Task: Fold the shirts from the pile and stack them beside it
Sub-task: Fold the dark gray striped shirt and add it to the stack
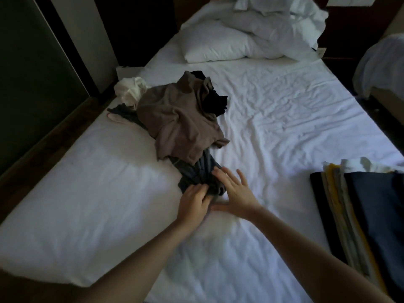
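One bed is holding the pile left of centre and the folded stack near right. The dark grey shirt is trailing nearward from under the brown shirt, long axis near-far. Your left hand is gripping its near end; your right hand is lying flat, fingers spread, against its right edge.

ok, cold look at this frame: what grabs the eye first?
Centre frame, the left hand pinches a grey shirt at the near end of the pile, and the right hand lies open against it. A folded stack sits at the right edge of the white bed.
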Motion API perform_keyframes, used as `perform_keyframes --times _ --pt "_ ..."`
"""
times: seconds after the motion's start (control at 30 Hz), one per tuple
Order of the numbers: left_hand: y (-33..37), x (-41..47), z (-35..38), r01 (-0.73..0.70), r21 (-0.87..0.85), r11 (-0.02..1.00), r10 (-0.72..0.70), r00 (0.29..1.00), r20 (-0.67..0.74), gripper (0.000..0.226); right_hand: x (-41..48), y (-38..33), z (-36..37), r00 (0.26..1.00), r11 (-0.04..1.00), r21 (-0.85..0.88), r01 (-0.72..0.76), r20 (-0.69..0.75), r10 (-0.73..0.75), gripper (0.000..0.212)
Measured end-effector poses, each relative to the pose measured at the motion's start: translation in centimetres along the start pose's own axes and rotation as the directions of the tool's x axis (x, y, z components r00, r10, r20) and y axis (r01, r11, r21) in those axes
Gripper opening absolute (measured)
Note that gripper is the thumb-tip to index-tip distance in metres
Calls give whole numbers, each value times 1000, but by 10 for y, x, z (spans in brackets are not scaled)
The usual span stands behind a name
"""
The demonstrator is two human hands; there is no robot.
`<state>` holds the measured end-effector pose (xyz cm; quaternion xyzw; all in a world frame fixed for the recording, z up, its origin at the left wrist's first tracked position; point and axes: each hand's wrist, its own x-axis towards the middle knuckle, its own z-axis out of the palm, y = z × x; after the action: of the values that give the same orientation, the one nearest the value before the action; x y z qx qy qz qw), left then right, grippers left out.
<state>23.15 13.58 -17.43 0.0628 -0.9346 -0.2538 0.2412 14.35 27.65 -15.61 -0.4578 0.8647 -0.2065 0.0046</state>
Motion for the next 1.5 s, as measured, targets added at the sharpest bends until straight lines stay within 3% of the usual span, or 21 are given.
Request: perform_keyframes --times 0.13,0.2,0.3,0.4,0.47,0.5,0.57,0.63,0.67,0.7,0.77,0.8,0.87,0.93,1.03,1.13,1.2,1.3,1.37,1.43,1.5 --pt "5 -14 -18 173 -146 974 -141 969 204 14 -5 -24 -21 994 997 69 38 103 -45 41" --pt "4 -16 -29 232 -244 942 -160 947 279 19 -10 -31 -33 985 993 100 -63 169 45 35" --pt "5 -15 -43 359 -305 882 -238 898 370 39 -16 -38 -56 977 970 141 -200 105 186 32" --pt "7 -10 -52 430 -471 770 -314 899 306 47 -17 -48 -75 961 924 264 -276 106 256 24" --pt "3 -4 -52 435 -399 807 -357 898 256 89 -21 -52 -78 937 824 449 -345 111 332 11" --pt "4 -2 -50 454 -307 837 -377 883 279 102 -24 -54 -77 923 748 554 -366 113 368 15" --pt "9 1 -45 484 -106 869 -419 832 363 106 -32 -56 -72 883 569 720 -396 128 452 17" --pt "18 8 -37 550 5 835 -495 749 440 97 -35 -59 -75 848 429 810 -400 149 509 15" --pt "23 16 -37 619 -31 784 -536 702 470 93 -31 -60 -80 837 375 841 -390 154 524 15" --pt "28 26 -39 696 -175 697 -545 672 502 85 -24 -60 -86 831 328 867 -374 156 534 14" --pt "38 49 -49 721 -560 408 -476 691 544 42 -3 -61 -103 838 290 893 -344 153 525 13" --pt "45 63 -59 698 -666 264 -465 697 546 23 11 -62 -111 838 297 890 -347 153 523 15" --pt "57 101 -81 627 -753 200 -484 731 480 21 39 -65 -129 825 328 873 -360 134 549 18" --pt "66 155 -114 515 -812 274 -527 787 322 26 69 -69 -151 821 340 888 -311 70 567 15" --pt "88 234 -188 304 -911 279 -560 822 103 31 120 -83 -200 835 348 929 -128 -88 543 16" --pt "112 276 -243 159 -948 277 -442 897 22 33 161 -109 -258 811 341 938 63 -247 530 17" --pt "130 283 -267 138 -898 418 -333 943 -11 22 170 -122 -286 763 303 938 166 -317 563 13" --pt "150 284 -301 124 -723 680 -183 983 -3 22 159 -122 -311 690 272 920 281 -391 609 11" --pt "158 279 -323 140 -519 843 -141 989 39 25 140 -119 -330 658 339 895 290 -443 609 9" --pt "165 269 -335 138 -348 927 -96 986 136 22 120 -117 -348 640 468 842 270 -520 566 10" --pt "173 253 -332 142 -284 948 -58 957 284 23 101 -113 -356 634 569 790 230 -565 528 17"
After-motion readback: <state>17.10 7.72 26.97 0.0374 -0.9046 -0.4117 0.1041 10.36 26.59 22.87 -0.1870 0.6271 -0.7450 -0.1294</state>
